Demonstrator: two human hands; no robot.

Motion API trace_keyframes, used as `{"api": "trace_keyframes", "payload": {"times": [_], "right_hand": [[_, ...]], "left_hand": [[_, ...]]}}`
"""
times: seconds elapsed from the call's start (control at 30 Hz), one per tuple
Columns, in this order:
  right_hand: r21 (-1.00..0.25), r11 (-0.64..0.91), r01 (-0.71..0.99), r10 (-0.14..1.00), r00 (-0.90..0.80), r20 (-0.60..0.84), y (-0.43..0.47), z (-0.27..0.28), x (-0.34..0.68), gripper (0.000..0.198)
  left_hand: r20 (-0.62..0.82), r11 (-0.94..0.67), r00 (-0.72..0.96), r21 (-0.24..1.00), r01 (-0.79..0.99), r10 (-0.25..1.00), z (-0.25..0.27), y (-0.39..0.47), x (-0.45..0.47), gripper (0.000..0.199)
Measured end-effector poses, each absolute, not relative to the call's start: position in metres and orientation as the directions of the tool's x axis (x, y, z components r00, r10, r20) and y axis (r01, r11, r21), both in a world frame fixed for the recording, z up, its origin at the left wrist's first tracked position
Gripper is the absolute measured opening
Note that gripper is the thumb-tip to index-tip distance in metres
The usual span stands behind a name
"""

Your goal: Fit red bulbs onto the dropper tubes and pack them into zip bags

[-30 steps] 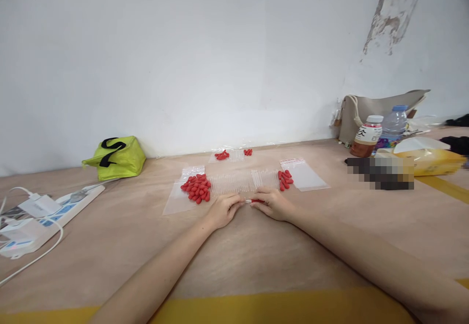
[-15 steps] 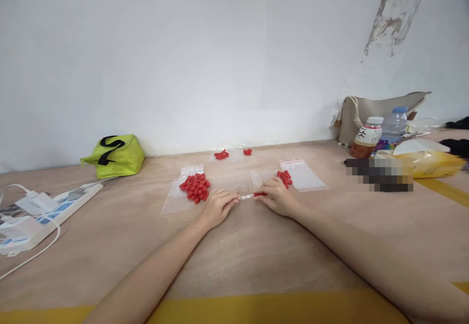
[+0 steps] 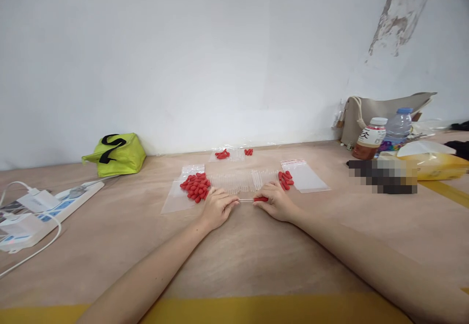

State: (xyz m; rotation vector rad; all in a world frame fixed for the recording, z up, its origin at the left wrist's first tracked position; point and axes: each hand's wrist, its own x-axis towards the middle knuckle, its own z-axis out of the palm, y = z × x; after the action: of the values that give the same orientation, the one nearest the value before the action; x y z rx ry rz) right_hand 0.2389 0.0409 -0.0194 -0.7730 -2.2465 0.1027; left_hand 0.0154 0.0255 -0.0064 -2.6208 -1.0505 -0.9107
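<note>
Table [image 3: 227, 260] in pale brown bore a lime-green bag [image 3: 126, 157] well off to the left and, near the middle, a row of clear dropper tubes [image 3: 232, 182], with a flat zip bag [image 3: 310, 178] to its right. The person's left hand [image 3: 219, 207] and right hand [image 3: 275, 203] were in front of that row, a larger heap of red rubber bulbs [image 3: 195, 186] lying by its left end and a smaller heap [image 3: 286, 180] by its right. Between the hands ran a single tube [image 3: 246, 200], gripped at one end by the left, its other end meeting a lone bulb [image 3: 261, 199] pinched in the right.
</note>
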Motion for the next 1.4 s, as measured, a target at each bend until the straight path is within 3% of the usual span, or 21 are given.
{"api": "trace_keyframes", "payload": {"times": [1.2, 1.3, 1.4], "right_hand": [[-0.254, 0.846, 0.469, 0.512, -0.582, 0.632, 0.0421, -0.0198, 0.2352, 0.009], [-0.293, 0.841, 0.454, 0.529, -0.580, 0.619, 0.0430, -0.0188, 0.2353, 0.009], [-0.462, 0.790, 0.403, 0.613, -0.496, 0.615, 0.0439, -0.0170, 0.2343, 0.009]], "left_hand": [[0.556, -0.766, 0.606, 0.091, 0.636, 0.569, -0.0092, 0.0266, 0.0183, 0.020], [0.543, -0.752, 0.596, 0.105, 0.651, 0.592, -0.0079, 0.0254, 0.0186, 0.020], [0.575, -0.722, 0.539, 0.138, 0.678, 0.616, -0.0067, 0.0245, 0.0193, 0.019]]}}
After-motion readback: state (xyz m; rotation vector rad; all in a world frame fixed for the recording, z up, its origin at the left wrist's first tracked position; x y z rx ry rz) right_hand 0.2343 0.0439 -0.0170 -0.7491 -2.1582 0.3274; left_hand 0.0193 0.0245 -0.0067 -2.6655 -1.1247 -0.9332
